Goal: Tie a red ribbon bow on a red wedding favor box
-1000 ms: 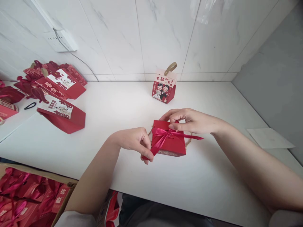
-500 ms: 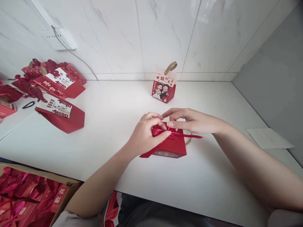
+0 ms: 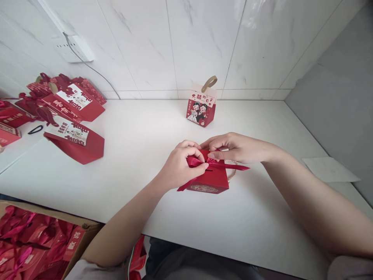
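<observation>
A red box (image 3: pixel 214 181) with a gold round print on its near side sits on the white table in front of me. A dark pink ribbon (image 3: pixel 237 167) crosses its top, one end reaching right, another hanging at the near left. My left hand (image 3: pixel 185 165) pinches the ribbon between thumb and fingers at the box's left side. My right hand (image 3: pixel 230 147) is closed on the ribbon near the centre of the top. A gold beaded handle (image 3: pixel 234 173) curves out at the box's right.
Behind my hands stands a printed favour box (image 3: pixel 201 109) with a tan loop. Several red boxes (image 3: pixel 84 149) lie at left. A carton (image 3: pixel 87 233) of red boxes is at lower left. White paper (image 3: pixel 329 169) lies at right.
The ribbon's near-left end has moved slightly right and up, and a loop now shows more by my left fingers. Both hands have shifted only a little.
</observation>
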`<state>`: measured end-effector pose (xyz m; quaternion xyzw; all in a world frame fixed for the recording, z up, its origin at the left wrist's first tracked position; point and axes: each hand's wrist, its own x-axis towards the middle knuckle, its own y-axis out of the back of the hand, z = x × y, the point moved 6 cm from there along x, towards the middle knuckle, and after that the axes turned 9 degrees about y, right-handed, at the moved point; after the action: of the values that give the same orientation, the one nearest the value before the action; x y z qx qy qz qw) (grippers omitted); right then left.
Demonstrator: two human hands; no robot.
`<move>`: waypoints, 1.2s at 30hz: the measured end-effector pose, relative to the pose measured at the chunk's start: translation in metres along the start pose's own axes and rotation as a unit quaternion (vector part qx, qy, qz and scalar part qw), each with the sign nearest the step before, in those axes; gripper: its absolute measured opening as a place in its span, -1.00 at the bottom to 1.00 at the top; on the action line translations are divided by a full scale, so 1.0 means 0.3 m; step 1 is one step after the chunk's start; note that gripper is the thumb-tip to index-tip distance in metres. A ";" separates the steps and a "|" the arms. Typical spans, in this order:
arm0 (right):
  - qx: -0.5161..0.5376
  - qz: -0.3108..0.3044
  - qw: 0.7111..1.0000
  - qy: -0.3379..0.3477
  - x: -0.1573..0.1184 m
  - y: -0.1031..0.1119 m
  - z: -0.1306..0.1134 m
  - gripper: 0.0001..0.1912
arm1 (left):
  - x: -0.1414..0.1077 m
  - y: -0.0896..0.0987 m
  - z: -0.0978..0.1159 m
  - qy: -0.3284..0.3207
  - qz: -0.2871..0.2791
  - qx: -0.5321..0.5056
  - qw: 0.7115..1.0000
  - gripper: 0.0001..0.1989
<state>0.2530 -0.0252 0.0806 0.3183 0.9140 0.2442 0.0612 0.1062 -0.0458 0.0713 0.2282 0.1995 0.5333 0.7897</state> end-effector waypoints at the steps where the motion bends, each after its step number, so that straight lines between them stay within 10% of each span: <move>1: 0.007 0.004 1.000 -0.005 -0.002 0.003 0.001 -0.73 | 0.001 -0.002 -0.001 0.001 -0.005 -0.001 1.000 -0.89; 14: 0.001 0.057 0.998 -0.036 -0.032 0.071 -0.004 -0.54 | 0.020 0.045 -0.011 -0.035 -0.201 -0.106 0.973 -0.85; 23: -0.090 0.104 0.989 -0.056 -0.055 0.077 -0.030 -0.61 | 0.027 0.144 -0.088 0.063 -0.060 0.070 0.994 -0.74; 30: -0.048 0.030 0.996 -0.072 -0.046 0.050 -0.006 -0.63 | -0.014 0.109 -0.106 0.129 -0.305 0.026 0.943 -0.52; 36: 0.013 -0.010 0.997 -0.074 -0.042 0.027 -0.003 -0.61 | -0.039 0.071 -0.099 0.205 -0.352 -0.068 0.911 -0.65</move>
<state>0.2671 -0.0280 0.0848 0.3275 0.9129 0.2075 0.1273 0.0694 -0.0454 0.0600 -0.0255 0.3877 0.2686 0.8814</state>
